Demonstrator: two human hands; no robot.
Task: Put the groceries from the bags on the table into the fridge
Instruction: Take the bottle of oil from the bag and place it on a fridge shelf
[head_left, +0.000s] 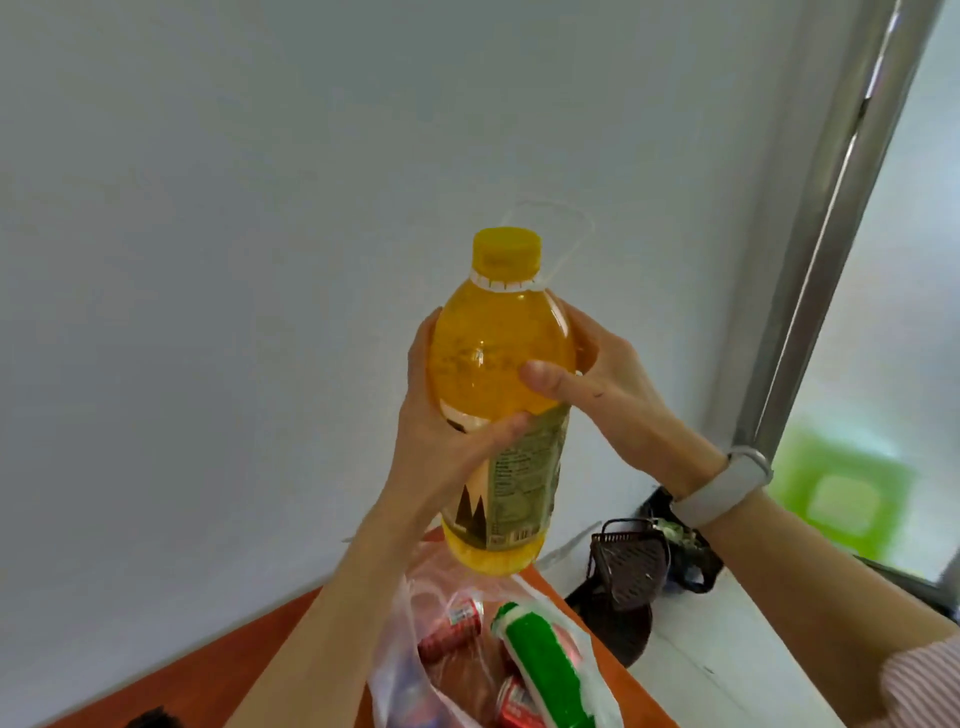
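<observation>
A large bottle of yellow liquid with a yellow cap and a clear carry handle is held upright in the air, above the table. My left hand wraps its left side with the thumb across the label. My right hand grips its right shoulder, thumb on the front. Below the bottle lies an open clear plastic bag on the orange-brown table. In the bag I see red cans and a green-and-white packet. No fridge is in view.
A white wall fills the background. Right of the table, a dark perforated basket sits on a white ledge by a metal window frame. Something bright green shows through the frosted glass. A dark object peeks in at the bottom edge.
</observation>
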